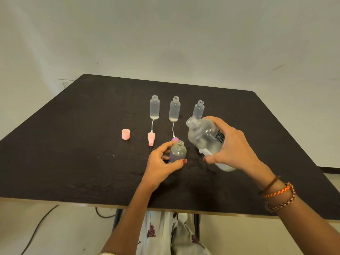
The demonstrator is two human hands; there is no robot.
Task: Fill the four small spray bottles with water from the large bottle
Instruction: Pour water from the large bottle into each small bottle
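My right hand (232, 146) grips the large clear bottle (202, 137), which is uncapped and tilted with its mouth up and to the left. My left hand (161, 162) holds a small open spray bottle (178, 151) upright on the table, just left of the large bottle. Three more small open bottles stand in a row behind: the left bottle (154, 107), the middle bottle (174, 109) and the right bottle (199, 109), the last partly hidden by the large bottle.
On the dark table (82, 144) lie a pink cap (125, 134), a pink spray head with tube (151, 138) and a purple spray head (174, 139) behind my left hand. Cables run on the floor below the near edge.
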